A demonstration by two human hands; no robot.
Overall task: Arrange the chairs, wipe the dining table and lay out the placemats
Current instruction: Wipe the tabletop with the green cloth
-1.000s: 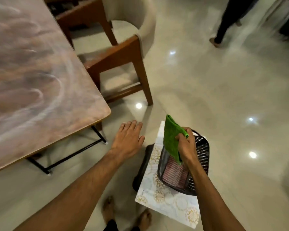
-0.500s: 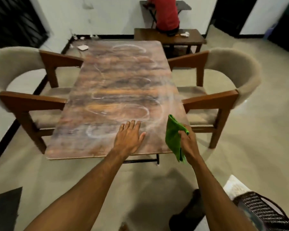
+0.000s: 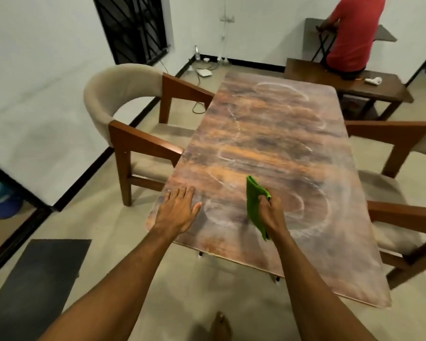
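One cloth (image 3: 253,200) in right hand (image 3: 273,214), seemingly folded

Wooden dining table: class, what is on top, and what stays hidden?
The brown wooden dining table bears whitish curved wipe streaks. The left hand spreads over its near edge; the right hand grips a green cloth. The surface beneath them is covered.

right hand (image 3: 272,212) grips green cloth (image 3: 255,205) over table (image 3: 268,143); left hand (image 3: 176,212) flat

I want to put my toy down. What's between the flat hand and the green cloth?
Just bare table with pale wipe streaks, seen in the head view, between the left hand and the green cloth.
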